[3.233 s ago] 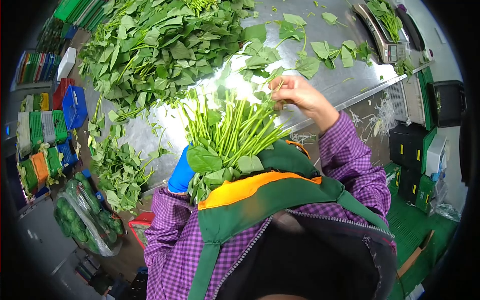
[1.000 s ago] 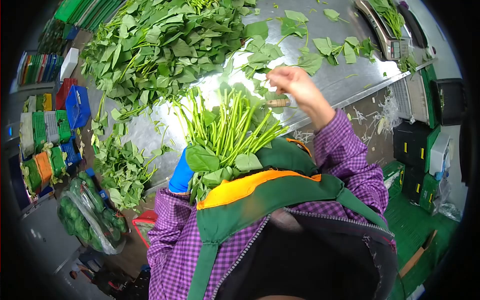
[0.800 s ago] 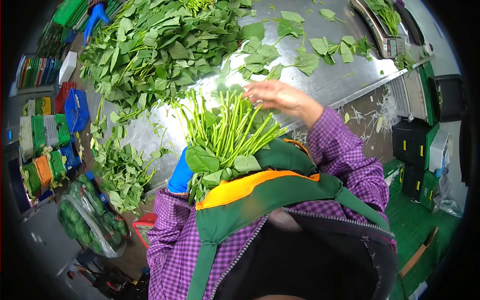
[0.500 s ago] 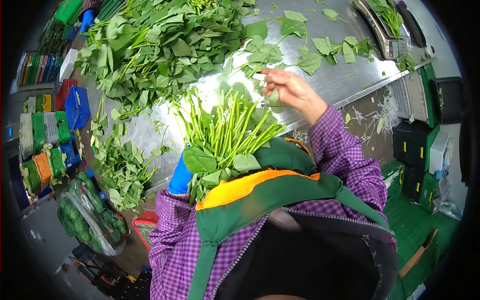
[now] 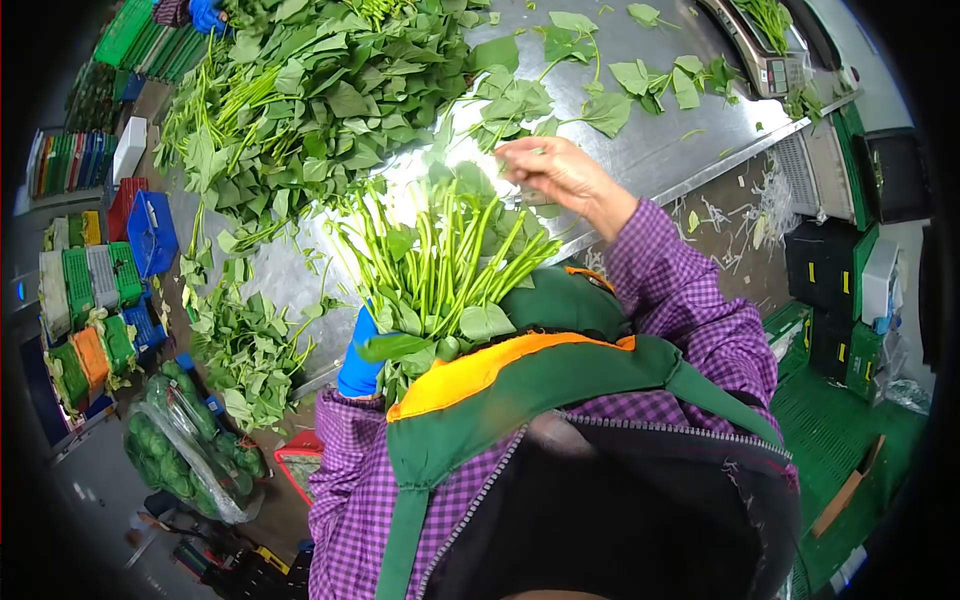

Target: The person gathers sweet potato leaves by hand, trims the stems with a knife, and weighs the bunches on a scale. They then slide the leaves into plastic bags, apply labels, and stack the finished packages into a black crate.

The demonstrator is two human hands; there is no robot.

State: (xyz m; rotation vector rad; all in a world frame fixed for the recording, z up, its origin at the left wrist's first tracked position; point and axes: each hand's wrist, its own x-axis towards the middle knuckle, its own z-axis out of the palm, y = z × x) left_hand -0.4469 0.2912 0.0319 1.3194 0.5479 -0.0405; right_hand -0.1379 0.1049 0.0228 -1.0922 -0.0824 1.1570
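Note:
A thick bunch of leafy green stems (image 5: 440,255) stands in front of my apron, cut ends upward and leaves low down. My left hand (image 5: 362,355), in a blue glove, is wrapped round the bunch's lower left side, its fingers mostly hidden by leaves. Bare and bent at the fingers, my right hand (image 5: 555,172) hovers over the metal table just beyond the stem tips. Its thumb and fingertips come together; whether something small is between them is not clear. A large heap of leafy greens (image 5: 340,110) lies beyond the bunch.
Loose sprigs (image 5: 605,110) lie across the metal table (image 5: 680,140). A scale (image 5: 765,60) with greens on it stands at the far right. A smaller leafy pile (image 5: 245,345) sits at the left edge. Another person's blue-gloved hand (image 5: 208,15) is at the upper left.
My right hand has shifted slightly left, closer to the stem tips. My left hand still holds the bunch. The other person's gloved hand has moved up and right. The whole view has shifted a little.

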